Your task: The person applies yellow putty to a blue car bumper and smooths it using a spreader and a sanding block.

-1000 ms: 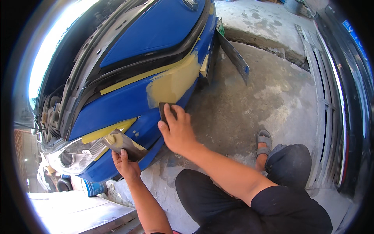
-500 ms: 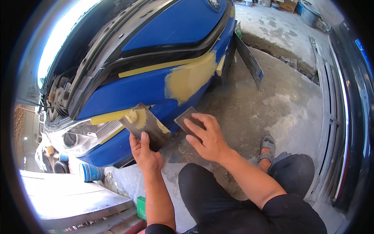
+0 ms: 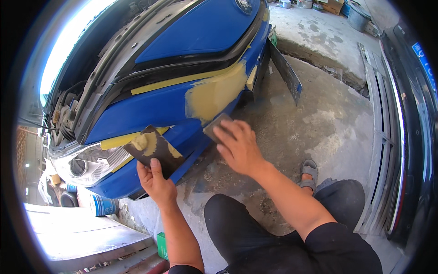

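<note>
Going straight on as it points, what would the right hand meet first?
Past its spreader, the right hand would probably meet the blue bumper by the filler patch; depth is unclear.

A bucket (image 3: 358, 20) and carton (image 3: 333, 6) stand far right; a dark car (image 3: 413, 137) right, beside a grate (image 3: 386, 137); a blue tub (image 3: 104, 206) left; a green box (image 3: 162, 245) near left.

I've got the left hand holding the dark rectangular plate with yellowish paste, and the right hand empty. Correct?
Not quite: the head view shows the right hand holding a flat dark-grey rectangular spreader; the left hand does hold that plate.
</note>
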The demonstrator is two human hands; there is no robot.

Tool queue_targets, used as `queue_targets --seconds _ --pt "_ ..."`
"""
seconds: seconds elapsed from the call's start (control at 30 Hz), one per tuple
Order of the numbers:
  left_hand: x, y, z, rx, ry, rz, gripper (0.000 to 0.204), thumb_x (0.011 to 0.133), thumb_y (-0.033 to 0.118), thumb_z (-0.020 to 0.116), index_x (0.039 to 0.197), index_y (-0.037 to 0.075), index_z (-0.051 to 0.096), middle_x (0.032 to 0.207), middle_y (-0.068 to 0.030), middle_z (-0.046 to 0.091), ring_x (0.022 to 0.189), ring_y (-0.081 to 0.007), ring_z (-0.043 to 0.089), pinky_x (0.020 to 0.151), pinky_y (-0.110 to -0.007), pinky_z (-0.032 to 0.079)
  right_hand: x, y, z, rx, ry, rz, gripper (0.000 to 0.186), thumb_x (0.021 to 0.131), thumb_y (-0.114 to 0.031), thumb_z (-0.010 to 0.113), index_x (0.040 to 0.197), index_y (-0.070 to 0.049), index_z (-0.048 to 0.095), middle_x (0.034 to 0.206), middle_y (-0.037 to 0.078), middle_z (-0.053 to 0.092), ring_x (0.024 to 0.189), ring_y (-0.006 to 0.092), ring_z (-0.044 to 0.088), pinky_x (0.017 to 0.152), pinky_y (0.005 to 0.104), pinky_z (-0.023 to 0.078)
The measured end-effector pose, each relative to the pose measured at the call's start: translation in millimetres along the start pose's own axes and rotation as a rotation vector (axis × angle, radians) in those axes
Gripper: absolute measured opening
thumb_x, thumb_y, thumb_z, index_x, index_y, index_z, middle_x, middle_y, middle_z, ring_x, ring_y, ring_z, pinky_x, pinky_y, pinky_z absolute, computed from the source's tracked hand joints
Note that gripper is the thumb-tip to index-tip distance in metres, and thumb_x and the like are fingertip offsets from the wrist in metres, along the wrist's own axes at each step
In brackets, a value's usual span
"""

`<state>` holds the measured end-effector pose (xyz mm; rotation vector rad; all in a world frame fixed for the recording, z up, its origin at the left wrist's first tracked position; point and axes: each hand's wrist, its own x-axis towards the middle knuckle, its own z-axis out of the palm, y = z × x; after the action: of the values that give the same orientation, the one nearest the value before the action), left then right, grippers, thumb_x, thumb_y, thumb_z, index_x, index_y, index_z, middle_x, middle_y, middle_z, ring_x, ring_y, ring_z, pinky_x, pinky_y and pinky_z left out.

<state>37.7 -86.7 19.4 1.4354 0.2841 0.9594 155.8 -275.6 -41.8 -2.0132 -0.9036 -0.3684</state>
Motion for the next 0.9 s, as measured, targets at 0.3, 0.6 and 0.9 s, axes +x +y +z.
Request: queue_targets --seconds 0.3,0.6,0.9 --pt "14.6 -15.5 -37.1 -0.057 0.008 -0.014 0.039 0.093 0.006 0.054 0.131 0.000 0.045 0.122 -0.0093 0.058 0.110 -0.0173 0.055 0.097 -0.031 0.041 23.9 11.4 35.1 -0.154 0.049 -0.012 0.052 0.080 -0.011 0.066 0.130 -0.017 0.050 0.135 0.011 0.039 0.121 0.0396 0.035 0.097 0.0524 0.034" --pt "18.0 -19.5 -47.1 -0.110 -0.022 -0.062 0.040 0.093 0.004 0.053 0.131 -0.002 0.043 0.122 -0.0101 0.056 0.110 -0.0179 0.054 0.098 -0.032 0.040 23.4 10.7 24.0 -0.102 0.039 -0.023 0.051 0.082 -0.012 0.063 0.130 -0.017 0.050 0.135 0.011 0.039 0.120 0.0418 0.036 0.095 0.0531 0.034" --pt "19.1 -22.5 -47.0 -0.109 -0.050 -0.066 0.040 0.093 0.004 0.052 0.132 -0.002 0.042 0.123 -0.0104 0.056 0.111 -0.0180 0.054 0.099 -0.032 0.039 12.8 13.5 30.9 -0.153 -0.044 0.004 0.053 0.082 -0.010 0.063 0.132 -0.018 0.048 0.135 0.012 0.039 0.121 0.0396 0.036 0.098 0.0517 0.033"
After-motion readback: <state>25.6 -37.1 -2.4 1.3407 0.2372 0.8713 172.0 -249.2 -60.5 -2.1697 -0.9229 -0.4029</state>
